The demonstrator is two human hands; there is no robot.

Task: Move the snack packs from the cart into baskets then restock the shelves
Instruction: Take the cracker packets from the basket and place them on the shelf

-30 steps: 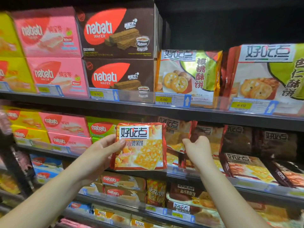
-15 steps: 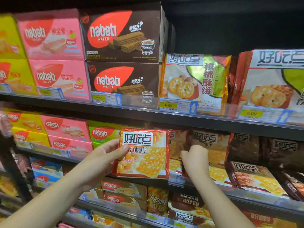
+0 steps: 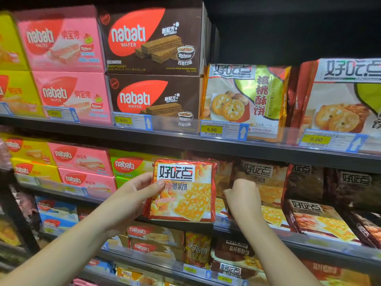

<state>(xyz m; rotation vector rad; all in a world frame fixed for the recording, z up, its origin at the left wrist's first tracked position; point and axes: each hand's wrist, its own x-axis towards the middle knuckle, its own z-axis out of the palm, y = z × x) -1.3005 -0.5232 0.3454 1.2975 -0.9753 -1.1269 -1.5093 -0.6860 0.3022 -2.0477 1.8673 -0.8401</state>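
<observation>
My left hand (image 3: 132, 199) grips an orange-red snack pack (image 3: 185, 193) by its left edge, thumb on the front. The pack is upright in front of the middle shelf (image 3: 309, 242). My right hand (image 3: 243, 201) is just to the right of it, reaching into the row of matching packs (image 3: 266, 182) standing on that shelf. Its fingers are curled at the edge of the nearest standing pack, and the fingertips are hidden behind the hand.
Nabati wafer boxes (image 3: 82, 162) fill the shelf space to the left. One snack pack (image 3: 317, 221) lies flat to the right, beside darker packs. The upper shelf (image 3: 185, 141) with price tags hangs close above. More packs sit on the lower shelf (image 3: 233, 263).
The held pack has sunk slightly and drifted right toward the shelf row. My right hand stays at the standing packs. The view has shifted a little.
</observation>
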